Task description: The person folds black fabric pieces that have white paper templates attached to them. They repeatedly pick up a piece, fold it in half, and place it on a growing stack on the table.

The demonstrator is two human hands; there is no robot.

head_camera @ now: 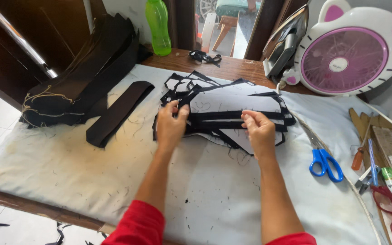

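While both hands are working at the middle of the padded white cloth table [69, 172], the left hand [171, 124] is pinching a narrow black fabric strip [214, 116] between thumb and fingertips, and the right hand [259, 129] is gripping the same strip with curled fingers. Beneath it, flat white paper patterns [232, 102] edged in black are lying stacked, with a tied bundle of dark fabric [82, 72] far left and blue-handled scissors [325, 163] right.

Wood table [232, 68] w/ white padded cover [69, 168]: black fabric stack [82, 72], paper-and-black pieces [232, 109], blue scissors [325, 163], iron [284, 43], fan [350, 50].
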